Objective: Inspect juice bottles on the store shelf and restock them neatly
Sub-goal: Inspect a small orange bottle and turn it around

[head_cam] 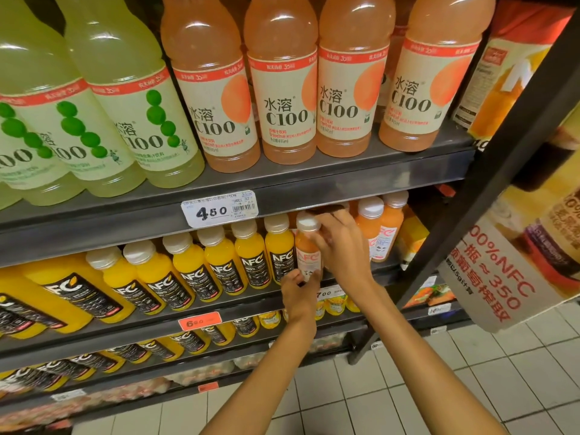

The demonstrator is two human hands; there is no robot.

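While both hands meet at one small orange juice bottle on the middle shelf, that bottle stands upright at the shelf's front edge — white cap up, pale NFC label facing out. The right hand wraps the bottle's upper body and neck from the right side, fingers curled round it. The left hand grips the bottle's base from below, fingers closed on the lower label. To the bottle's left runs a row of yellow NFC bottles, caps white, labels black. To its right, partly behind the right hand, stand more orange bottles. On the shelf above — pink grapefruit bottles and green lime bottles. A price tag reading 4.50 hangs on that upper shelf's rail.
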